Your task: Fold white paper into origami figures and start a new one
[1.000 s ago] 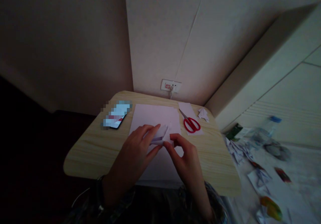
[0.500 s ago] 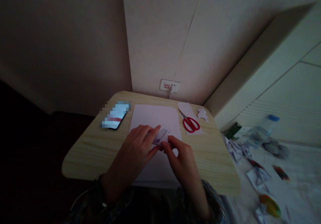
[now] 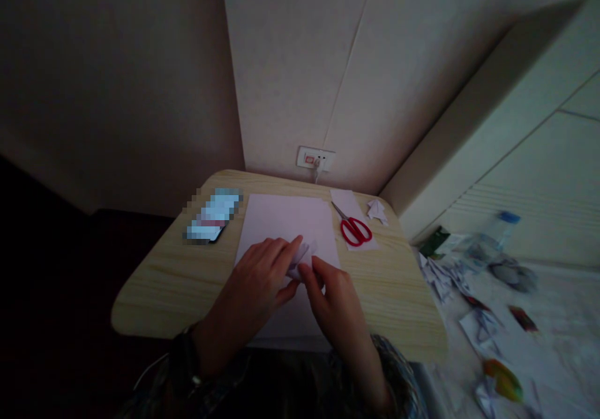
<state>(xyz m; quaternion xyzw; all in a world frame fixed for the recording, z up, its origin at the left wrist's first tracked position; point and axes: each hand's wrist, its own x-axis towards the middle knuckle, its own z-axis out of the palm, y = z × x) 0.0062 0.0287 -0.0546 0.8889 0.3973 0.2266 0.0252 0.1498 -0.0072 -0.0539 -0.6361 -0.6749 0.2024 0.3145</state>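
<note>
A small piece of folded white paper is between my two hands, above the white sheets on the wooden table. My left hand grips its left side, with the thumb below and the fingers along the top. From the right, my right hand pinches the paper's near edge between thumb and forefinger. The fingers hide much of the folds. Right of the sheets lie red-handled scissors, partly over a strip of white paper.
A phone with a lit, blurred screen lies at the table's left. A folded paper shape sits at the back right corner. Behind is a wall socket with a plug. Beyond the right edge are paper scraps and a blue-capped bottle.
My right thumb has moved up over the near edge of the folded paper. Both hands still hold it, and the view has shifted slightly.
</note>
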